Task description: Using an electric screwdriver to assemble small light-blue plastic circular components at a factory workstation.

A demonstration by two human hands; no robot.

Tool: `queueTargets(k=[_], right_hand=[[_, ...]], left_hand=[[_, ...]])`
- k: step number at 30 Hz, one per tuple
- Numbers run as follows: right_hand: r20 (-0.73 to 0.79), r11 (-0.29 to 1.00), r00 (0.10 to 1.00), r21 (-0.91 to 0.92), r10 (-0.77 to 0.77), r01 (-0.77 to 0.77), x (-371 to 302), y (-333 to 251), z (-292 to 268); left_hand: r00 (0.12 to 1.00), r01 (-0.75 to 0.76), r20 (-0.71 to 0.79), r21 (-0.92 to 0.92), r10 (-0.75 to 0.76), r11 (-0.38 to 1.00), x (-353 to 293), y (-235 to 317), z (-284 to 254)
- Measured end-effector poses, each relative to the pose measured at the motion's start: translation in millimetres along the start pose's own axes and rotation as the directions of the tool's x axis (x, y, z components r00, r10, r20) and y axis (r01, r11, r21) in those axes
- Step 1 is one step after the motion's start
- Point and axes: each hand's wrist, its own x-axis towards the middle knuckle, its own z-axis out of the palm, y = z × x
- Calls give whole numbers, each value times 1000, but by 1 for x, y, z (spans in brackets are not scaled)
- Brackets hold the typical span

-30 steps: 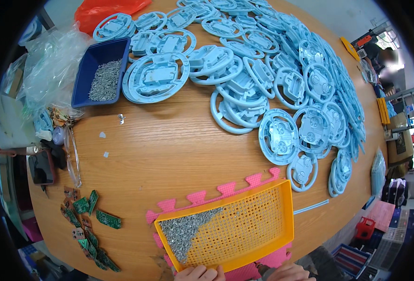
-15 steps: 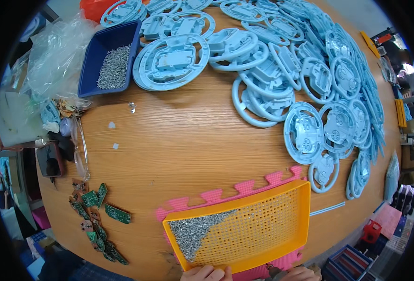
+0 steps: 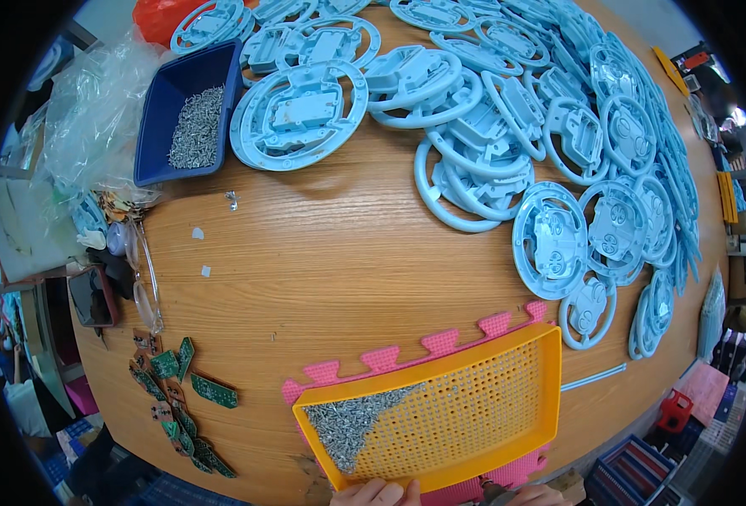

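A yellow perforated tray point(image 3: 552, 379) lies tilted on a pink foam mat point(image 3: 380, 359), with loose silver screws point(image 3: 348, 426) heaped in its left end. The rest of its base is a grid of small holes. At the tray's near wall, my left hand point(image 3: 376, 492) has its curled fingers pressed on the rim. My right hand point(image 3: 536, 496) is closed just beyond the tray's near right side, beside a dark tool tip point(image 3: 494, 489). The lower picture edge cuts off both hands, so what the right one grips is mostly hidden.
Light blue plastic steering wheels point(image 3: 550, 240) pile up across the back and right. A navy bin point(image 3: 144, 139) of screws stands back left, beside clear plastic bags point(image 3: 95, 110). Green circuit boards point(image 3: 214, 390), a phone point(image 3: 92, 295) and glasses point(image 3: 150, 270) lie left. Blue rods point(image 3: 594, 377) lie right.
The whole view has shifted slightly. Both hands stay at the tray's near side, and the screws lie much as before.
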Motion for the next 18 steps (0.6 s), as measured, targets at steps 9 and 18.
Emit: queueTargets(k=[9,18], right_hand=[[184,997,979,-16,83,-82,-5,-13,-5],[-133,989,983,-53,130,-138,-7,-29,22]], left_hand=[[997,43,60,-5,-43,999,-15,-1,3],[948,51,-313,-55,-66,997,-22,-6,-18]])
